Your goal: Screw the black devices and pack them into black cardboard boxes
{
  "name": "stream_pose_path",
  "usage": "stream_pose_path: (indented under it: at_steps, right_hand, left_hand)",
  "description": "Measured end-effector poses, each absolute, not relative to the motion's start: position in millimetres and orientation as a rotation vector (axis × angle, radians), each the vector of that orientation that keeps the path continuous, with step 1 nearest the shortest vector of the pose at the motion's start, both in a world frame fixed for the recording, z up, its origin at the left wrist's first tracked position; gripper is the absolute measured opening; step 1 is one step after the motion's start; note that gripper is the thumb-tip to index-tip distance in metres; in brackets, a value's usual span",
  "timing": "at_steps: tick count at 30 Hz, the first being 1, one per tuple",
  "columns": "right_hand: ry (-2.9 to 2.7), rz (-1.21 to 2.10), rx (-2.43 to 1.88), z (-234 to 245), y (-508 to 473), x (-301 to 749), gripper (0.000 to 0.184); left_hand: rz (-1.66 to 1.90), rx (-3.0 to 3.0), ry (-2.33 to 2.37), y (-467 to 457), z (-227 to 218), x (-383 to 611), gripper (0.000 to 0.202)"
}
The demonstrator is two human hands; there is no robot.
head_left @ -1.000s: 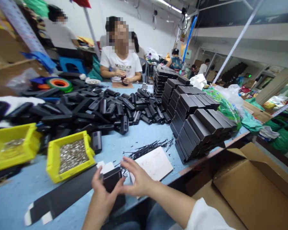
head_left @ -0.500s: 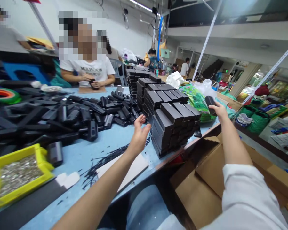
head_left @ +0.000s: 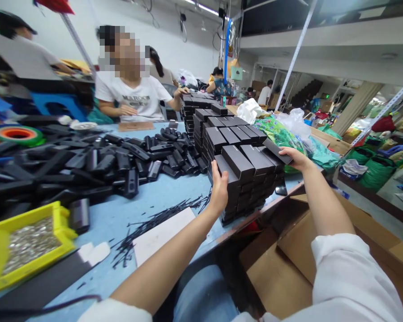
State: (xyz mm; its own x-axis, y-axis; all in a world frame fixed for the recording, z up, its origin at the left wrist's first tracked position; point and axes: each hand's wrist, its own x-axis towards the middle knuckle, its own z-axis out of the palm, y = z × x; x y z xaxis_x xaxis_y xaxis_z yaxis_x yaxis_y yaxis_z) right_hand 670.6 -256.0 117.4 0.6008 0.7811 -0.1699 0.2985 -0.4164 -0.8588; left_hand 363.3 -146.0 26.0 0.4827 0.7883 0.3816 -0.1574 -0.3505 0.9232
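Black cardboard boxes stand in a tall stack at the edge of the blue table. My right hand pinches one end of a black box, which lies tilted at the right side of the stack's top. On the stack's near left side is my left hand, fingers stretched up and thumb apart, nothing held in it. It appears to rest against the boxes; the palm side is hidden.
Many black plastic devices are heaped on the left. A yellow bin holds small metal parts. Thin black strips lie beside a white board. An open carton sits below the table edge. A co-worker sits opposite.
My right hand has brought its box leftward to the top of the stack. My left hand has moved right, up to the stack's side. The co-worker's hand now reaches to the far boxes.
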Motion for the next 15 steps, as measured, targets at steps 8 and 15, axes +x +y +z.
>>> stream_pose_path:
  at_steps: [8,15]
  right_hand:
    - [-1.036,0.312,-2.054,135,-246,632,0.104]
    - [-1.094,-0.082,-2.042,141,-257,566,0.093]
  left_hand:
    - [1.095,1.629,0.507,-140,24,359,0.082]
    - [1.069,1.611,0.511,-139,26,361,0.084]
